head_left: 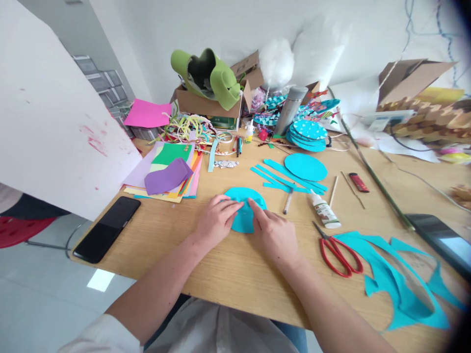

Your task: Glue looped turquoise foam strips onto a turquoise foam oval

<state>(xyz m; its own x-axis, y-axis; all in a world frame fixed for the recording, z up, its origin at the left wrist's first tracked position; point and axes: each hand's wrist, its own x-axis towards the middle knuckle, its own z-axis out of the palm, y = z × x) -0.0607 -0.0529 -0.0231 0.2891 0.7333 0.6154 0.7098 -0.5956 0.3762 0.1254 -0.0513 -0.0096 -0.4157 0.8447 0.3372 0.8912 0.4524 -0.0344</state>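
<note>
A turquoise paper circle lies on the table in front of me, and a narrow raised piece of the same colour seems to cross its upper part. My left hand rests on the circle's left side, its fingers stretched over the paper. From the right, my right hand presses the circle with an outstretched index finger, the other fingers curled below. Neither hand grips anything. Right of them lie a pen, a white glue bottle and red-handled scissors. Behind are turquoise strips and another turquoise circle.
Turquoise offcuts spread at the right, near a bamboo stick. A black phone lies at the left edge, below coloured sheets. A steel flask and dotted discs stand behind. A white board leans at left.
</note>
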